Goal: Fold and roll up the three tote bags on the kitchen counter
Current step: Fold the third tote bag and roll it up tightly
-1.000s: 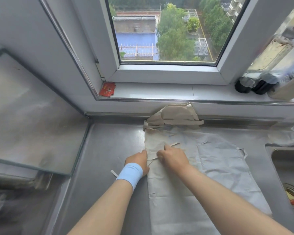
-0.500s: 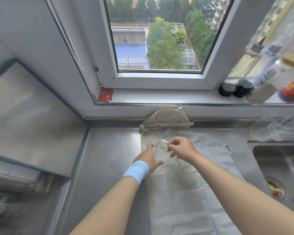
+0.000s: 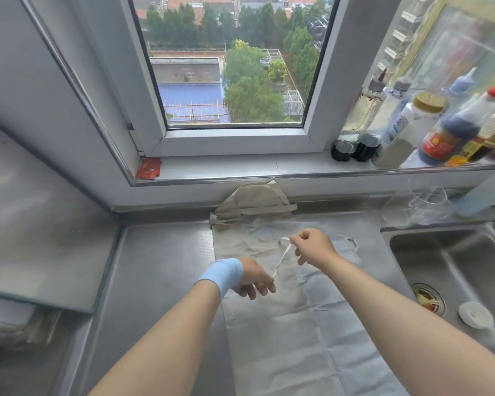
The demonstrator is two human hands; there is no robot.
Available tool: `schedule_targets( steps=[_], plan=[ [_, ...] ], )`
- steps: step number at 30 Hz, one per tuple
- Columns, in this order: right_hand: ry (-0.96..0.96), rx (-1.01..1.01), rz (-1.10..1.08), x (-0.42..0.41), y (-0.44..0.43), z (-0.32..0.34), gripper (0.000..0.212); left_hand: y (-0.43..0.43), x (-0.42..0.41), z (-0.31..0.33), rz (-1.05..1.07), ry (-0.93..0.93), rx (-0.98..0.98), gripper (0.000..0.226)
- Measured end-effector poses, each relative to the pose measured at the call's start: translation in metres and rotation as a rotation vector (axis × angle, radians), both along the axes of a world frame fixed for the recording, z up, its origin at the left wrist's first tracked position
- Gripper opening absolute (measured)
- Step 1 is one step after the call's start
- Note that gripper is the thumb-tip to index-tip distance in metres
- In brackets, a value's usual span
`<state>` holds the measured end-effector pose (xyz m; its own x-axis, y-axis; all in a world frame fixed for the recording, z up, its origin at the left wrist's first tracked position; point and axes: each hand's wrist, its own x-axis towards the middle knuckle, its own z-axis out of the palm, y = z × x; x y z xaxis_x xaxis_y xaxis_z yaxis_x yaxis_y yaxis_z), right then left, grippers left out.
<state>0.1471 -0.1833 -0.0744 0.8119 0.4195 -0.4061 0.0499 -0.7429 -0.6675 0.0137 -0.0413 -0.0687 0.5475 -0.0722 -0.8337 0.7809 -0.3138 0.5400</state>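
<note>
A pale grey tote bag [image 3: 292, 332] lies flat on the steel counter [image 3: 160, 270], folded lengthwise into a long strip. A thin cloth strap [image 3: 282, 257] of the bag is stretched between my hands. My right hand [image 3: 312, 245] pinches its upper end, raised above the bag. My left hand [image 3: 256, 278], with a blue wristband, holds the lower end at the bag's left edge, fingers curled. A beige tote bag [image 3: 255, 200] sits bunched against the back wall under the window sill.
A steel sink [image 3: 452, 270] with a strainer and a white lid lies to the right. Several sauce bottles [image 3: 440, 130] stand on the sill, a red packet [image 3: 148, 168] at its left. A clear glass jug [image 3: 423, 204] is behind the sink. A raised stove cover [image 3: 40, 232] is on the left.
My right hand lifted the strap up and right off the bag. My left hand slid back toward me along the bag's left edge. The camera tilted up and right.
</note>
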Motion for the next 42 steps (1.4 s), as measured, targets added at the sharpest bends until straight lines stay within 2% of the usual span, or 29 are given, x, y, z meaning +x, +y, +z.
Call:
schedule_targets(
  steps=[3, 4, 6, 8, 10, 13, 16, 17, 19, 23, 25, 27, 31, 33, 35, 38, 42],
  plan=[
    [-0.005, -0.044, 0.079, 0.002, -0.005, -0.004, 0.029, -0.01, -0.01, -0.008, 0.269, -0.007, -0.371, 0.02],
    [-0.001, -0.06, 0.125, 0.002, -0.005, -0.006, 0.028, -0.018, -0.011, -0.011, 0.325, -0.012, -0.436, 0.021],
    [-0.018, -0.088, 0.212, 0.0, -0.008, -0.012, 0.022, -0.035, -0.01, -0.014, 0.332, 0.004, -0.446, 0.019],
    [-0.013, -0.119, 0.278, 0.0, -0.015, -0.014, 0.041, -0.051, -0.007, -0.012, 0.258, 0.066, -0.341, 0.012],
    [-0.001, -0.162, 0.331, 0.0, -0.026, -0.013, 0.061, -0.06, -0.002, -0.011, 0.129, 0.124, -0.143, 0.006],
    [-0.004, -0.231, 0.382, 0.002, -0.044, -0.015, 0.062, -0.063, 0.007, -0.01, 0.037, 0.075, 0.276, 0.015],
    [-0.047, -0.28, 0.476, -0.001, -0.067, -0.022, 0.056, -0.072, 0.012, -0.017, 0.193, -0.126, 0.645, 0.028],
    [-0.073, -0.296, 0.526, -0.004, -0.074, -0.027, 0.056, -0.079, 0.012, -0.019, 0.222, -0.185, 0.704, 0.03],
    [-0.116, -0.33, 0.648, -0.01, -0.086, -0.037, 0.053, -0.1, 0.013, -0.027, 0.114, -0.238, 0.757, 0.034],
    [0.011, -0.282, 0.78, -0.02, -0.116, -0.053, 0.063, -0.143, 0.004, -0.053, -0.206, -0.094, 0.722, 0.063],
    [-0.001, -0.208, 0.744, -0.016, -0.135, -0.056, 0.064, -0.155, 0.002, -0.061, -0.253, -0.032, 0.738, 0.073],
    [-0.078, -0.177, 0.664, -0.009, -0.155, -0.057, 0.06, -0.162, 0.002, -0.063, -0.193, -0.029, 0.756, 0.073],
    [-0.207, -0.289, 0.453, 0.004, -0.196, -0.061, 0.052, -0.179, -0.005, -0.067, 0.072, -0.176, 0.838, 0.053],
    [-0.201, -0.357, 0.36, 0.006, -0.21, -0.062, 0.053, -0.192, -0.01, -0.066, 0.091, -0.238, 0.969, 0.04],
    [-0.175, -0.397, 0.297, 0.004, -0.223, -0.064, 0.063, -0.209, -0.015, -0.065, 0.067, -0.195, 1.053, 0.035],
    [-0.112, -0.424, 0.146, -0.003, -0.232, -0.061, 0.078, -0.225, -0.026, -0.067, -0.008, -0.055, 0.988, 0.058],
    [-0.101, -0.573, 0.102, -0.005, -0.239, -0.057, 0.072, -0.23, -0.035, -0.069, -0.113, -0.001, 0.826, 0.098]
  ],
)
